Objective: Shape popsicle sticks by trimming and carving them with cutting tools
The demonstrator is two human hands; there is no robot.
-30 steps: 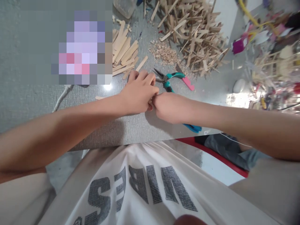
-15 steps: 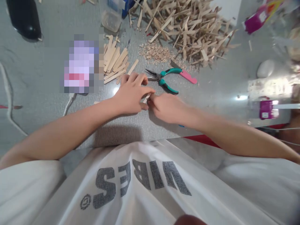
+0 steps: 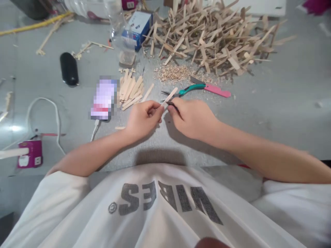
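Stick [image 3: 171, 95] now in front of pliers [image 3: 191, 88]

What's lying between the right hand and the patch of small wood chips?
In the head view, the teal-handled pliers lie between the right hand and the wood chips; the far end of the held wooden stick overlaps them.

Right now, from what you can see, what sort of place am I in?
It looks like a craft worktable, though I can't tell if it's in a home or a workshop. The big heap of wooden sticks, the scattered wood chips and the teal-handled pliers suggest it.
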